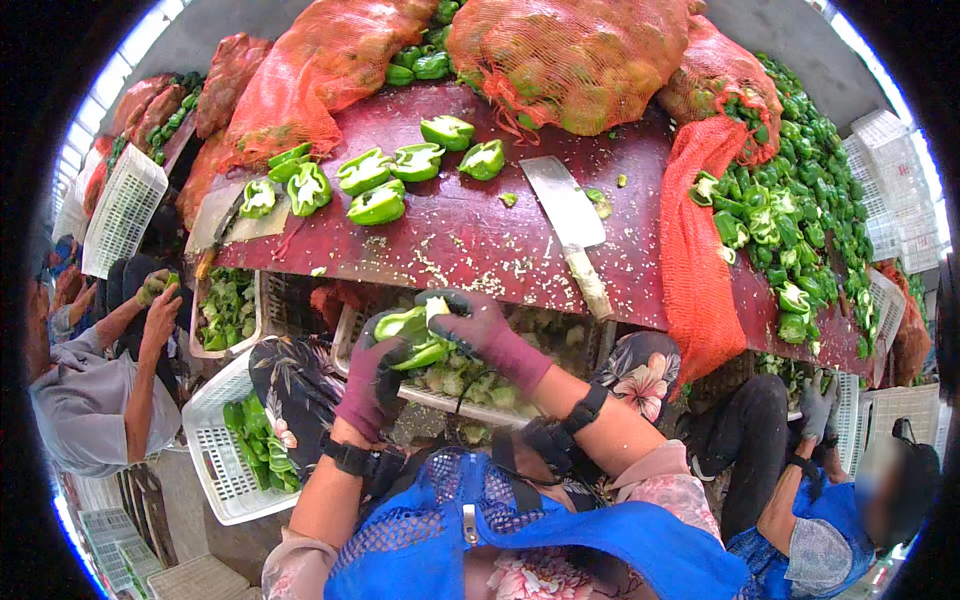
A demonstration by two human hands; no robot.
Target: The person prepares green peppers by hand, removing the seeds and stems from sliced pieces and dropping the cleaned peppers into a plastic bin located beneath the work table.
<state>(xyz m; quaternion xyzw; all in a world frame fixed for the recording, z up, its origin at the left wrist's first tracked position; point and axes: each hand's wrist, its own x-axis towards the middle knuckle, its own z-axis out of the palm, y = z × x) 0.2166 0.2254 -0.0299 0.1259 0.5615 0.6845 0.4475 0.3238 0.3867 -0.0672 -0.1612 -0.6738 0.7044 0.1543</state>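
My left hand point(374, 375), in a dark and purple glove, is closed around a halved green bell pepper point(404, 324) above a crate. At the pepper's right end, my gloved right hand point(488, 333) pinches its pale seed core point(436, 308). The crate point(470, 412) below my hands holds pepper cores and scraps. On the red table in front, several pepper halves point(378, 203) lie with their cut faces showing. A cleaver point(563, 200) rests to their right, its handle toward me and reaching the table edge.
Red mesh sacks point(570, 60) of peppers stand along the table's back. An orange mesh sack point(700, 250) drapes over the front edge, beside a large pepper pile point(800, 180). A white crate point(215, 440) with pepper halves sits at my left. Co-workers sit on both sides.
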